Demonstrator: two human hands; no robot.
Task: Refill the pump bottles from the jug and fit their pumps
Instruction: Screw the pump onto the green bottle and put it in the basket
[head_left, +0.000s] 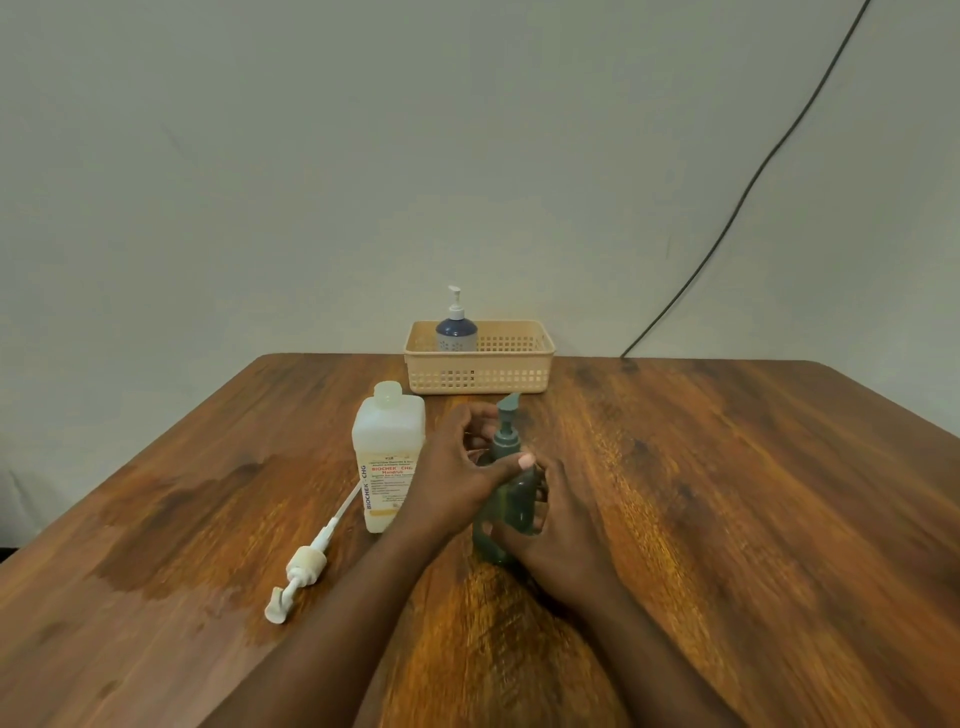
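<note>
Here, both hands on the green pump bottle (506, 512), standing upright on the bench (727, 493): right hand (558, 540) wrapped round the body, its fingers (540, 512) curled against the near side; left hand (462, 467) up at the neck, thumb and fingers pinching the collar of the green pump (506, 431). Probably mid-twist, seating the pump. Risks from here: cross-threading if the collar goes on tilted; a leak later if left loose; a topple and spill if the lower grip slackens while the upper hand turns, more so with what looks like a damp, darker patch on the wood left of the fingers. Just left of the left hand, almost touching the wrist, the white jug (387, 457), apparently uncapped at the neck, so a knock from the forearm could tip it. Further left and nearer, lying flat, a white pump (306, 564) with its long tube pointing toward the jug, easy to sweep off with an elbow. Beyond the fingers, at the bench's far edge, a beige basket (480, 371) holding a dark blue bottle (456, 332) with its pump already on. Hard to judge: the liquid level in the green bottle, hidden by the hands and the tinted plastic; the thread engagement under the thumb; the jug's remaining contents; the small print on its label.
</note>
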